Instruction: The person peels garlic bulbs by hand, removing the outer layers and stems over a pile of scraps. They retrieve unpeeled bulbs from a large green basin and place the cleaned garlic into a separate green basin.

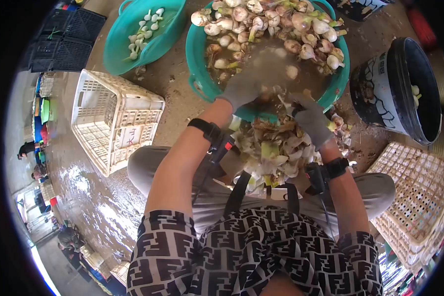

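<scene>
A teal tub (195, 64) in front of me holds murky water and a heap of garlic bulbs (261, 19) with brownish skins and cut stems. My left hand (249, 86), in a grey glove, reaches over the tub's near side; its fingers are smeared by motion, and whatever they hold does not show. Curled at the near right rim is my right hand (312, 121), gloved too, closed around something dark and small that I cannot make out. Below both hands, between my legs, lies a pile of peeled garlic skins (276, 153). Both wrists wear black straps with devices.
Cleaned white bulbs lie in a second teal tub (116, 49) at upper left. A white plastic crate (133, 130) stands left, another lies upside down (414, 187) right. A black bucket (380, 93) leans at right. Black crates (69, 44) and people (28, 149) appear far left.
</scene>
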Motion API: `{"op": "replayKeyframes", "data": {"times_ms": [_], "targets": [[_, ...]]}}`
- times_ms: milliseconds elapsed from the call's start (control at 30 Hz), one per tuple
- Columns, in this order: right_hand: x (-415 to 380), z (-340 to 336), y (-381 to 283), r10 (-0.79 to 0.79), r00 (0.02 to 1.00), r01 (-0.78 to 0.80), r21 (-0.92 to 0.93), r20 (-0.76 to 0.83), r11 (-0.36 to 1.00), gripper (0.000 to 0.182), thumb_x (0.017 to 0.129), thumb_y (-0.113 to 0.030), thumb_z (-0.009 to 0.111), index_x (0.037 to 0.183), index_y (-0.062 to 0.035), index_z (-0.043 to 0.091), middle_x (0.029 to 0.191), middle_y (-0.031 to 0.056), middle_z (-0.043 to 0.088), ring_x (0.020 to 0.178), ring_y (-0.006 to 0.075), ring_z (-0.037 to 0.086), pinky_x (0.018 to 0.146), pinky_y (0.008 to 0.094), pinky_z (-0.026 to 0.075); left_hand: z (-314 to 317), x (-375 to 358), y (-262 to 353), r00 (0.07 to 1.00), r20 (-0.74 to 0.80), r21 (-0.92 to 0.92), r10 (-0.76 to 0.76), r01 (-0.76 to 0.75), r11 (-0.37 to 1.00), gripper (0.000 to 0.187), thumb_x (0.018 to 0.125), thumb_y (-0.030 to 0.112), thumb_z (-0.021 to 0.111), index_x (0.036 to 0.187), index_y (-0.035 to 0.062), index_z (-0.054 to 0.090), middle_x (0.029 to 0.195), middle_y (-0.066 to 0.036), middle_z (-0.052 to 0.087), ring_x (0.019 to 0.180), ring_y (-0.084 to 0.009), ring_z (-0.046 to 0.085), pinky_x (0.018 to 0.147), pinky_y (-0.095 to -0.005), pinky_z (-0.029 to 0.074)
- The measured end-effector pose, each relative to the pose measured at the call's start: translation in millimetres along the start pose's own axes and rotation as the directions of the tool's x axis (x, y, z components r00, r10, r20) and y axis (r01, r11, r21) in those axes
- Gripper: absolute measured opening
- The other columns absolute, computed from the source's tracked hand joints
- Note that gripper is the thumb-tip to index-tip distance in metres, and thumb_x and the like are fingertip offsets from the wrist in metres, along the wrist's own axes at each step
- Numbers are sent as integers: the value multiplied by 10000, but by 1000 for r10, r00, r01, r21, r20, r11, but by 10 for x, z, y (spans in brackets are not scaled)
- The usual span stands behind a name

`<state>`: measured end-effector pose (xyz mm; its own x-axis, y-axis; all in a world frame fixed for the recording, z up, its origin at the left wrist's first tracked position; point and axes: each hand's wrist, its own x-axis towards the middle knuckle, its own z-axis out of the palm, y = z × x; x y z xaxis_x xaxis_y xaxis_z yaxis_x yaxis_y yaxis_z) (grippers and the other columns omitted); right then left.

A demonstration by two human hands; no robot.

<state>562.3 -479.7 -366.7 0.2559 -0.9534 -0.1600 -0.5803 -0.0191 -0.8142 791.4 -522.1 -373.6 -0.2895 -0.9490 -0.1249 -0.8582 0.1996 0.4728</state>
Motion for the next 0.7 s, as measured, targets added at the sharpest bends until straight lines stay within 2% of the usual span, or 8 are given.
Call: {"op": "replayKeyframes", "data": {"times_ms": [133,233,367,433,467,500,533,700], "targets": [[39,101,-350,-199,967,123,-386,-161,914,408,690,-295,698,1045,-118,603,933,147,618,906,311,585,787,375,469,-393,-214,554,981,-39,-88,192,-194,977,284,733,204,622,983,69,602,954,-122,597,897,-310,570,802,-360,447],[2,67,-488,-90,994,46,-497,-64,867,374,680,-320,701,984,-120,618,898,129,623,889,297,591,768,374,466,-520,-257,796,961,-35,-88,273,-275,957,313,717,250,664,965,64,618,917,-110,611,870,-281,586,790,-340,448],[-198,-95,-493,-21,996,-3,-268,-85,963,367,688,-317,699,941,-67,609,826,114,630,779,307,609,687,375,470,-438,-309,824,988,-70,-528,141,-157,835,463,699,293,706,1079,65,572,993,-105,593,944,-236,574,820,-319,442],[-226,-110,-294,47,995,-61,-170,-90,983,328,703,-282,693,900,-32,614,751,97,633,688,277,623,621,357,474,-143,-415,822,936,-323,-525,142,-302,795,587,674,277,728,1171,65,499,1074,-118,549,1012,-238,538,862,-326,428],[-241,-126,-236,128,988,-125,45,-87,991,286,716,-238,680,888,-18,619,726,85,629,656,248,618,597,344,471,-125,-527,902,886,-444,-508,134,-372,777,653,662,269,739,1217,65,463,1114,-125,527,1046,-239,520,883,-329,421],[-275,-121,-175,207,976,-184,261,-63,948,244,728,-193,667,876,-4,624,701,73,626,624,219,613,573,332,469,-124,-695,950,966,-244,-453,81,-187,872,819,624,233,773,1306,69,351,1203,-147,456,1110,-265,468,938,-339,392],[-306,-108,-156,278,960,-238,464,-20,853,203,741,-149,654,864,11,630,676,62,623,592,190,608,549,319,467,25,-757,938,965,-259,-491,45,-172,854,831,607,237,788,1300,68,361,1198,-144,466,1104,-261,474,938,-340,392],[-429,-178,-167,-127,992,119,284,10,952,162,785,15,544,907,11,650,644,34,608,575,102,583,479,240,457,143,-836,977,988,-143,-697,-63,-55,715,809,584,235,814,1263,57,410,1161,-129,515,1068,-231,509,914,-330,408]]}}
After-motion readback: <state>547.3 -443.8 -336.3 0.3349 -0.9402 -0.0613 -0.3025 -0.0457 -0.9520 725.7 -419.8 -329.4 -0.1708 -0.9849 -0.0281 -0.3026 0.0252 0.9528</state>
